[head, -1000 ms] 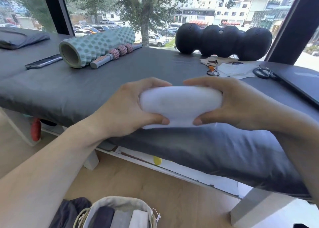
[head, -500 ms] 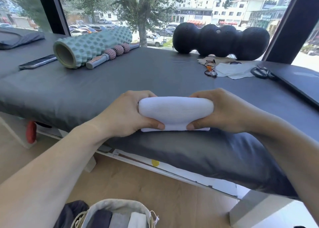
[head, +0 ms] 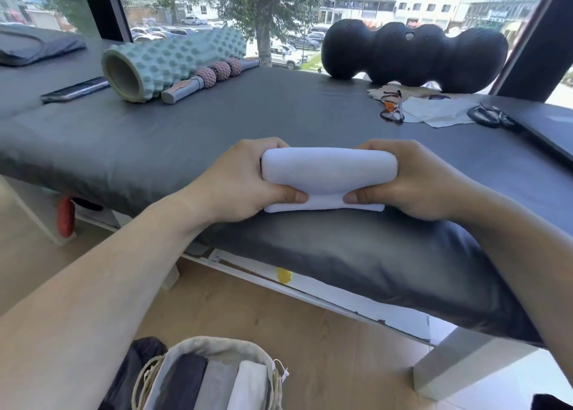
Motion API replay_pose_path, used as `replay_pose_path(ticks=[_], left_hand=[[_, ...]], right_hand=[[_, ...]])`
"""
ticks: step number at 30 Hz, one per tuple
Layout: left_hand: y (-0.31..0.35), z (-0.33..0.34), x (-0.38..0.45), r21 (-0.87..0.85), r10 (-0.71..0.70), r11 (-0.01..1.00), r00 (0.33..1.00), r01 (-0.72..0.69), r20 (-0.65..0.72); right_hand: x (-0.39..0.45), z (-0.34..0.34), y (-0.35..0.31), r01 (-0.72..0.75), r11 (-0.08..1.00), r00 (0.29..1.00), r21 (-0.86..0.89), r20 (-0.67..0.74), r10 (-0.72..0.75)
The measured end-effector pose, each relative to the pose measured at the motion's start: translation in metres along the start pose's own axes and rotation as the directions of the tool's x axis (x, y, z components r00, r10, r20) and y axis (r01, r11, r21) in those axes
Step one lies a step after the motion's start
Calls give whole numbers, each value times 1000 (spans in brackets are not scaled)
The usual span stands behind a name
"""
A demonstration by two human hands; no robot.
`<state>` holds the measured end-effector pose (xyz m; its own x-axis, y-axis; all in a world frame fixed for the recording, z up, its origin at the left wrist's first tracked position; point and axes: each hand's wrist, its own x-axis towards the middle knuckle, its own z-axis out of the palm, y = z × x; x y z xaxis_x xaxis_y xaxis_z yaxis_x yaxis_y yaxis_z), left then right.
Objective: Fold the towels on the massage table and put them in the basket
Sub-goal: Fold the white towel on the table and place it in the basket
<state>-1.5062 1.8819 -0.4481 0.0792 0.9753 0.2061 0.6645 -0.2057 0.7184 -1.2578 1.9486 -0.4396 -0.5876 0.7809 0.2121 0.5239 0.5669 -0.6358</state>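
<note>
A folded white towel (head: 327, 177) lies as a thick bundle at the near edge of the dark massage table (head: 279, 124). My left hand (head: 245, 183) grips its left end, thumb on the front fold. My right hand (head: 412, 180) grips its right end the same way. On the floor below stands a cloth basket (head: 217, 352) holding folded towels in dark, grey and white, stood side by side.
At the table's far side lie a teal foam roller (head: 167, 62), a massage stick (head: 210, 76), a phone (head: 74, 88) and a black peanut roller (head: 412, 54). Glasses (head: 392, 107), cloths and scissors (head: 490, 116) sit at the right. A dark cloth (head: 130, 369) lies beside the basket.
Both hands have brought the towel bundle down from slightly above the table onto its near edge, squeezing it flatter. The grip on both ends is unchanged.
</note>
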Motion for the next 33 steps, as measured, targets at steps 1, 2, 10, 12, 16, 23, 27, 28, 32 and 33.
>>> replay_pose_path(ticks=[1,2,10,12,16,23,27,28,32,33], left_hand=[[3,-2,-1,35,-22,999,1000,22,13],[7,-5,-3,96,-26,995,1000,24,18],[47,2,-21,493,118,863,993,-113,21],[42,0,-22,349,107,931,994,-104,12],[39,-12,-34,-43,63,997,998,-64,-20],[12,-21,-74,-314,5,949,999,10,48],[-9,-29,-102,-275,-8,961,998,24,58],[-15,-33,-111,-280,-7,960,999,20,45],[-36,-58,-141,-158,-97,983,994,89,-41],[-42,-63,-145,-88,-122,989,992,117,-46]], right_hand=[[0,0,-1,-11,1000,1000,0,-3,11],[-1,0,-2,-17,1000,1000,-3,-12,17],[-16,-6,-41,118,988,992,-103,-37,-122],[-17,-6,-46,139,989,988,-52,-65,-142],[-18,0,-56,105,879,994,465,-48,-94],[-15,32,-86,-29,826,997,562,81,-20],[-12,60,-111,58,927,995,370,56,-85],[-13,69,-117,76,949,990,305,93,-109],[-13,119,-129,81,982,977,169,184,-112],[-13,132,-130,72,985,977,154,188,-101]])
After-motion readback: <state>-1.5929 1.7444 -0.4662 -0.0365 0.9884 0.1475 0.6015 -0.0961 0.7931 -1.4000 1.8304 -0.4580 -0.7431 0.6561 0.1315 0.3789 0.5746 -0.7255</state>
